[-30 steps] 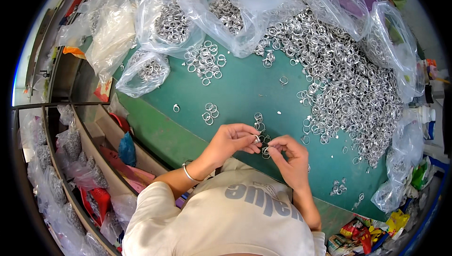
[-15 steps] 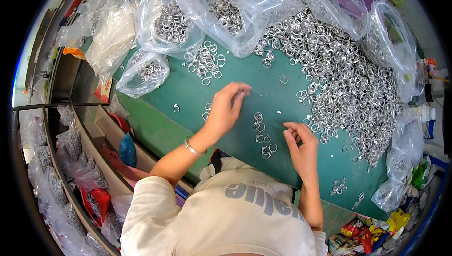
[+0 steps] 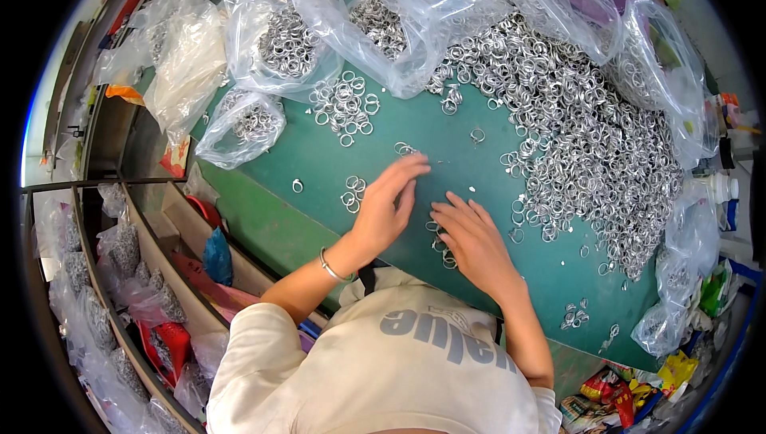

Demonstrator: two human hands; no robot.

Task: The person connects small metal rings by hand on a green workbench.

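Observation:
My left hand (image 3: 388, 203) hovers over the middle of the green table (image 3: 263, 163), thumb apart from the fingers and nothing seen in its grip. Just beyond its fingertips lie a few silver-coloured rings (image 3: 404, 148). My right hand (image 3: 477, 244) reaches left with its fingers stretched out over a short line of rings (image 3: 441, 250), partly covering them. Beside my left wrist is a small group of rings (image 3: 352, 194). One single ring (image 3: 298, 186) lies farther left, and another ring (image 3: 477, 135) lies beyond my right hand.
A large heap of rings (image 3: 590, 139) spreads across the right side. Clear plastic bags with rings (image 3: 287, 43) stand along the far edge, near a loose ring pile (image 3: 346, 107). A smaller bag (image 3: 243, 127) sits at left. Compartments with filled bags (image 3: 124, 246) flank the table.
My right hand has moved left over the line of rings, its fingers straightening. My left hand has drawn slightly nearer, and rings now show beyond its fingertips.

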